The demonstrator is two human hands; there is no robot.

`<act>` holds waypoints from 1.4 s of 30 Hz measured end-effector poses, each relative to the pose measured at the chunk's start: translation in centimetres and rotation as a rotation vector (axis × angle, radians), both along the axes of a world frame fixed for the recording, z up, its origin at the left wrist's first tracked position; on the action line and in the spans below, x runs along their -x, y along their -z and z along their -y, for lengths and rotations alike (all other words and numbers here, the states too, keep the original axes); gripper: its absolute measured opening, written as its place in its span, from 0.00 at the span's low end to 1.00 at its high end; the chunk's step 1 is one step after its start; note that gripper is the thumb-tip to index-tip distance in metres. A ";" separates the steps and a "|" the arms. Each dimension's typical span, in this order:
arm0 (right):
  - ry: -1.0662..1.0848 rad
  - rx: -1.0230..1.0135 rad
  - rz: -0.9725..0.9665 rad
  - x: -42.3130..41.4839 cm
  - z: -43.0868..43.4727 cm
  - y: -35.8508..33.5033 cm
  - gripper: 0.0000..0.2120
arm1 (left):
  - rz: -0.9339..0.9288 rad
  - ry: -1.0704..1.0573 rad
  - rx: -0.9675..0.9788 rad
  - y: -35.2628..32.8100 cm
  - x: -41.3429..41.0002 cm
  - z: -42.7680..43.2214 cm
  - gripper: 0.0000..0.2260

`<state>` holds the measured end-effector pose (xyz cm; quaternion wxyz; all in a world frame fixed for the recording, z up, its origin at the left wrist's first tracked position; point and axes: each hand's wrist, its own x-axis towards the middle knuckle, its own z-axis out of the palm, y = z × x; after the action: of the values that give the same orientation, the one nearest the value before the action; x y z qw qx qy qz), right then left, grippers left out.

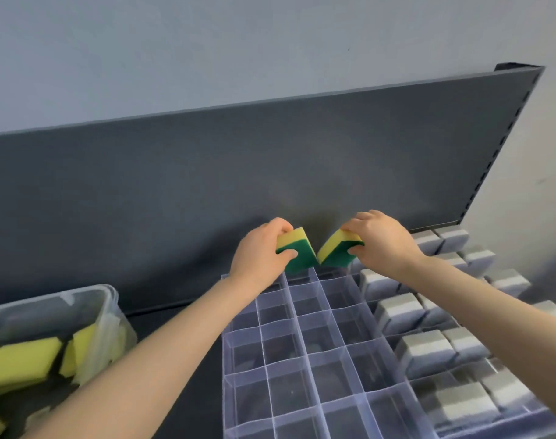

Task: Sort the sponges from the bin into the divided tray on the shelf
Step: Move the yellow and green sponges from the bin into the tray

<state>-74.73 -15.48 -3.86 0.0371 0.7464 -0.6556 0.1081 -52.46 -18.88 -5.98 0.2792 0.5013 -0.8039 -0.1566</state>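
Sponges are the work in hand: the left hand (257, 251) and the right hand (381, 239) each carry one over the far end of the divided tray (223, 337). Each grip is closed on its load, thumb on the green scouring face and fingers over the yellow foam. The left sponge (297, 248) and the right sponge (340, 248) tilt toward each other, their lower corners almost meeting above the tray's far row.

This looks like the placing step. Most of the clear cells nearer than the hands are unfilled, so I judge the sorting is at an early stage. Next, each sponge probably needs turning square to a cell, lowering between the dividers and letting go. The foam will give if pressed, but the thin walls may flex.

Left of the tray, the clear bin (108, 312) holds more yellow sponges (20, 359) and runs out of view. To the tray's right, grey sponges (427, 351) are blurred, and whether they sit in this tray or another I cannot tell. The far cells are hidden behind the held sponges, so contact with the dividers is unclear.
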 end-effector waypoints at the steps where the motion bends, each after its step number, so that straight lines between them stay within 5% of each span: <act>1: -0.015 -0.011 -0.012 0.1 0.3 0.4 0.16 | 0.014 -0.013 -0.003 0.4 0.3 0.1 0.13; 25: -0.146 -0.197 -0.265 -1.2 4.0 6.7 0.15 | 0.209 -0.102 -0.127 6.7 3.5 0.5 0.13; 36: -0.140 -0.176 -0.266 -1.5 3.9 7.2 0.16 | 0.162 -0.151 -0.131 7.4 3.5 0.7 0.13; 42: -0.082 -0.112 -0.097 -1.7 2.4 5.4 0.18 | 0.203 -0.120 -0.114 5.6 2.8 0.0 0.22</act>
<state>-73.04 -17.92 -9.23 0.0224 0.7778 -0.6271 0.0366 -55.27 -18.84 -11.55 0.1763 0.5767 -0.7864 -0.1337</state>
